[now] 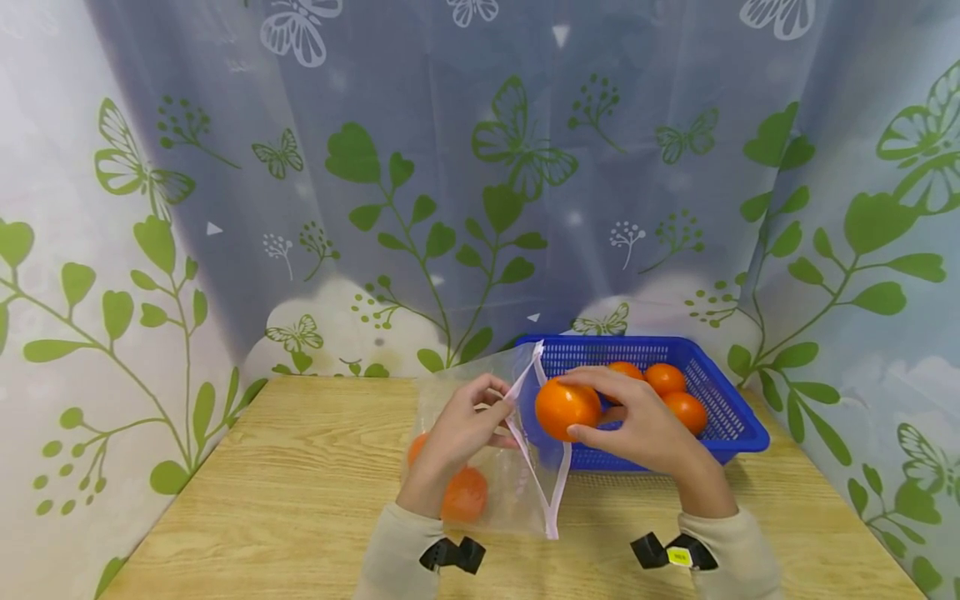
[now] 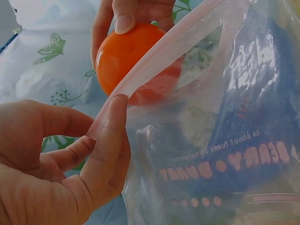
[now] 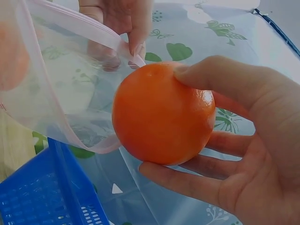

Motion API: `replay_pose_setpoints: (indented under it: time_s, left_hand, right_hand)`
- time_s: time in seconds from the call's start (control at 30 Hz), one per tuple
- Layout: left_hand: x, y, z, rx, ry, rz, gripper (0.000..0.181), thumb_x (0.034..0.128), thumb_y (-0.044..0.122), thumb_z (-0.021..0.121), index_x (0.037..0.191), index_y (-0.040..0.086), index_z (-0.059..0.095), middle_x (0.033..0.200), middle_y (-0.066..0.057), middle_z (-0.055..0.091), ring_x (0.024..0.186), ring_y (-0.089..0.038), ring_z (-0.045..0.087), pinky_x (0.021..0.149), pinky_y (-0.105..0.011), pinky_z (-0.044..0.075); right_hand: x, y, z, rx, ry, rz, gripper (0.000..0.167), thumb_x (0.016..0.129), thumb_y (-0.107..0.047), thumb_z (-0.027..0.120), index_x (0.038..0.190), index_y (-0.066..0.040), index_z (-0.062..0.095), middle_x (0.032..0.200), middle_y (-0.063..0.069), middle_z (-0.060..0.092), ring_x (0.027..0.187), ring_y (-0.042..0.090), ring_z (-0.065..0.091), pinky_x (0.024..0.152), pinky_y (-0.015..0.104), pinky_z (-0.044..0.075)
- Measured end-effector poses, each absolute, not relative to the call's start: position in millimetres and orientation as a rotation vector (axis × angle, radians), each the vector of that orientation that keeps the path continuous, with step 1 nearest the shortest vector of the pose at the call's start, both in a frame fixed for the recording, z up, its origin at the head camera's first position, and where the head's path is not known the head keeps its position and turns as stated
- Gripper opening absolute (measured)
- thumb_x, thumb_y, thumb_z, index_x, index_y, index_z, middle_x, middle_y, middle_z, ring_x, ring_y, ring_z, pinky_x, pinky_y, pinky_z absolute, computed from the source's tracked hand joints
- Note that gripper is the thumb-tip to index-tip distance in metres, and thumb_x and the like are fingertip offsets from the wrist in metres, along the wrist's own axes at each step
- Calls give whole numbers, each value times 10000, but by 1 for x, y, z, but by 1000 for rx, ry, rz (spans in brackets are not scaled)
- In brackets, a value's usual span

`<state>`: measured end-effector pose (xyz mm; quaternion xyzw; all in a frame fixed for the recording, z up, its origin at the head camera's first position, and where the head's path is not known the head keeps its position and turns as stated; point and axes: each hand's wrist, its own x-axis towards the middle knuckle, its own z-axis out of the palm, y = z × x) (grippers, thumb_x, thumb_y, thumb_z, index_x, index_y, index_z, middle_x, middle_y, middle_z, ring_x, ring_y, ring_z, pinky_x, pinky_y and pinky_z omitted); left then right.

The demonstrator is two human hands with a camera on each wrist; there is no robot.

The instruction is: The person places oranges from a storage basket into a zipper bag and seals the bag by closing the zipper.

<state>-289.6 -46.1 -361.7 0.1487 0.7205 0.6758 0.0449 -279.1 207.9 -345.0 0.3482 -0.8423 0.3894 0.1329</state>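
Note:
My left hand (image 1: 468,421) pinches the pink edge of a clear zip-top bag (image 2: 211,154) between thumb and fingers. The bag's mouth gapes toward the right, and orange fruits (image 1: 465,493) show through its film at the bottom. In my right hand (image 1: 637,417) is a round, glossy orange (image 3: 164,112), gripped between thumb and fingers right at the bag's mouth. In the left wrist view, part of this orange (image 2: 124,61) shows through the bag's film. Printed lettering runs across the bag.
Behind and below the right hand stands a blue plastic basket (image 1: 731,417) with several more oranges (image 1: 665,379). Both rest on a wood-grain table (image 1: 300,483). A curtain (image 1: 420,167) with leaves and butterflies hangs behind and on both sides.

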Motion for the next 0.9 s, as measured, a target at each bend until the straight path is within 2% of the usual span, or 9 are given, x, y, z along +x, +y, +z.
replay_pose_setpoints:
  time_s: [0.57,0.9]
  left_hand:
    - [-287,-47,-358,502,2204,2034,151,1031,54,566,1136,-51,593,949,-114,568,782,-181,648,679,-361,674]
    - [-286,-47,-358,515,2217,2018,137,1033,66,570,1125,-33,595,939,-100,570,772,-170,638,672,-344,672]
  right_hand:
    - [-287,190,-355,980,-2422,1038,597,822,-116,870,1364,-110,620,1402,132,633,1154,316,682,774,200,629]
    - [-286,176,-358,898,-2425,983,623,811,-153,885,1364,-75,610,1352,132,655,1102,284,684,788,251,639]
